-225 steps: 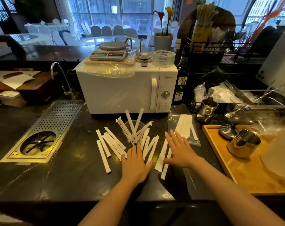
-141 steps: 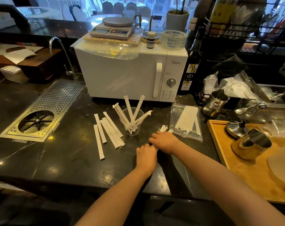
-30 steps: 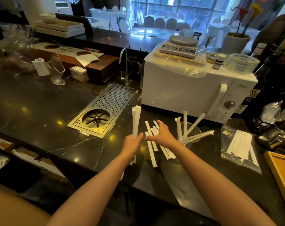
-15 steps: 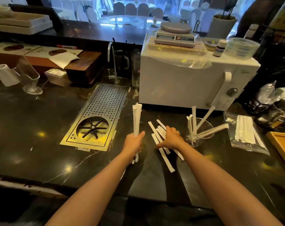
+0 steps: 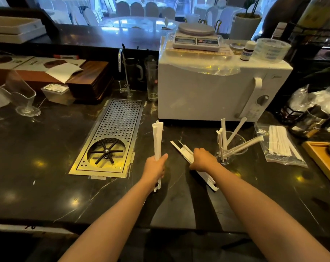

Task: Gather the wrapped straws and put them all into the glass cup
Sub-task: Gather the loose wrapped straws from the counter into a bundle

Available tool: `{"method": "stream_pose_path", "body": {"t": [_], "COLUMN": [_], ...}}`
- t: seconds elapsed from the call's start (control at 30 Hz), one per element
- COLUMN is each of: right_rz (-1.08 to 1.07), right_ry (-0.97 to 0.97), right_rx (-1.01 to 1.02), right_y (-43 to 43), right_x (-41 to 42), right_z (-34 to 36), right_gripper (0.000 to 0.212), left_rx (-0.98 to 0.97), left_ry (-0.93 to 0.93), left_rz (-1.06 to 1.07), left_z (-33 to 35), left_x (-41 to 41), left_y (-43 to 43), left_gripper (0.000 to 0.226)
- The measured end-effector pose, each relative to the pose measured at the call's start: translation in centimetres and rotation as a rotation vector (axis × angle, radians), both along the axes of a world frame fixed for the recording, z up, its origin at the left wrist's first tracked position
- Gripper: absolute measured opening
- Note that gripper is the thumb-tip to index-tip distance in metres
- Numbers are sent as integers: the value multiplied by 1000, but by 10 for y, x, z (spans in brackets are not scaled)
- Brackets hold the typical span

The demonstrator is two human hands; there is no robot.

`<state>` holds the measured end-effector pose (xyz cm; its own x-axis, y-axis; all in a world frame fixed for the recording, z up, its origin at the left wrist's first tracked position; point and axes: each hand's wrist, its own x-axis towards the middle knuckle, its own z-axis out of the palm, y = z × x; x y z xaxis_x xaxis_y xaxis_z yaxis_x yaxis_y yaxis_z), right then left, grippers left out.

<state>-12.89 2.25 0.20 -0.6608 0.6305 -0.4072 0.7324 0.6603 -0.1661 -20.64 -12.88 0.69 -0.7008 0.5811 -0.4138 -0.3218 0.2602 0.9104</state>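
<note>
Since half a second ago, my right hand (image 5: 203, 159) has closed around the loose white paper-wrapped straws (image 5: 183, 150) on the dark marble counter (image 5: 46, 176). Left hand (image 5: 154, 166) grips an upright straw bundle (image 5: 157, 138). Clear glass cup (image 5: 234, 148), beside my right hand, holds several straws.

I see a dark marble counter (image 5: 46, 167) with pale veins, glossy with warm light spots. A white microwave (image 5: 213, 87) sits at its back; left of it lies a perforated steel drain tray (image 5: 115, 133), with a slim tap (image 5: 122, 70) behind that. Beyond the microwave, windows give bluish daylight over a round table (image 5: 137, 23) ringed by white-covered chairs (a dining hall, apparently).
</note>
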Motion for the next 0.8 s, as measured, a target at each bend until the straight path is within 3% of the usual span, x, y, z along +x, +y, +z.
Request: {"method": "stream_pose_path", "body": {"t": [0.4, 0.8], "right_rz": [40, 66], "right_ry": [-63, -47], "right_rx": [125, 101], "right_y": [-11, -16], "right_x": [15, 35], "right_z": [1, 1], "right_gripper": [35, 33], "left_rx": [18, 23], "left_ry": [-21, -27], "left_rz": [-12, 37], "left_z": [-3, 1], "left_x": [10, 29], "left_y": [-2, 6], "left_gripper": [20, 13]}}
